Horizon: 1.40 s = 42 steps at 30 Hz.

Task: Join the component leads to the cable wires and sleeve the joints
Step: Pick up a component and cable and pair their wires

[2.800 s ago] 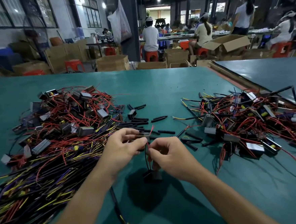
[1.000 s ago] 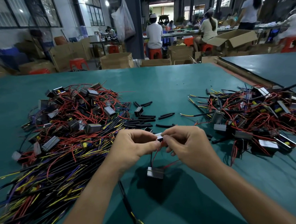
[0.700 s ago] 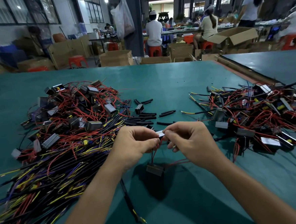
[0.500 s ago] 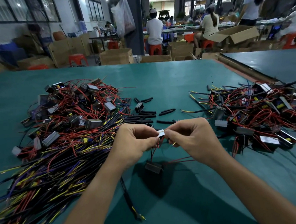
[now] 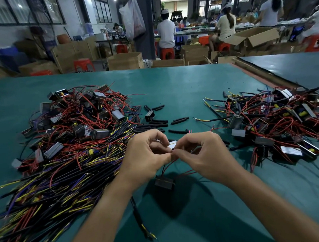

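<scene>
Since the earliest frame, a small pale piece (image 5: 171, 145) has come into view between the fingertips, and both hands have drawn closer together; the component (image 5: 164, 182) remains below them. It is a dark block suspended by its leads (image 5: 167, 165), which rise as thin red and black strands to the point where the two thumbs meet. Whether the block touches the table (image 5: 190, 81) cannot be told. The left hand (image 5: 146, 157) is closed in a pinch on the leads and the pale piece. The right hand (image 5: 204, 155) pinches the lead ends from the other side, with its remaining fingers curled. A black cable (image 5: 139, 216) with yellow-tipped wires runs out from under the left forearm toward the viewer; its upper end is hidden. The step in hand appears to be joining a lead to a wire. Keep the pinch close to the bare ends, hold the strands parallel, and let the block hang free so it does not twist the joint. Fit a sleeve only once the joint holds. Loose black sleeves (image 5: 179, 119) lie just beyond the hands. An unworked pile (image 5: 71, 136) lies to the left and another pile (image 5: 277, 122) lies well apart to the right.
</scene>
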Each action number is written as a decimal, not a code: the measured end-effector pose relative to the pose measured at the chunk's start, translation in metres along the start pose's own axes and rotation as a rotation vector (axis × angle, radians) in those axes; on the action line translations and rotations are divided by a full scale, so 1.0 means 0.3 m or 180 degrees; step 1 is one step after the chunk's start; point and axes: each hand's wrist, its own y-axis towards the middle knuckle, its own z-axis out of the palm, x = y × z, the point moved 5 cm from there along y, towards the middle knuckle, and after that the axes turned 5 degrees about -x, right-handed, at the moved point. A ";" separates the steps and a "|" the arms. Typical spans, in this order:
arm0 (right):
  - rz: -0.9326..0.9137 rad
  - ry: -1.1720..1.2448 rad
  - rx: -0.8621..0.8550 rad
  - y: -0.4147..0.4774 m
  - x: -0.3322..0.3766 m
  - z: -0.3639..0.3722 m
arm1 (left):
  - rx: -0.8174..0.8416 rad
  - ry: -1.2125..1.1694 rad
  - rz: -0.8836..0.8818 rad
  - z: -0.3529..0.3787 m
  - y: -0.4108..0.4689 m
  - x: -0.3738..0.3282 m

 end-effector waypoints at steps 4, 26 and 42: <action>0.0061 -0.0230 0.0004 0.003 -0.014 -0.006 | -0.0030 0.0020 0.0072 0.003 -0.010 -0.008; 0.0275 0.0136 0.0781 0.012 -0.027 -0.016 | 0.0546 0.0207 0.0010 0.033 -0.003 0.025; -0.0211 -0.0659 0.0613 0.010 -0.021 -0.029 | 0.0391 0.0733 0.0210 0.027 -0.008 0.017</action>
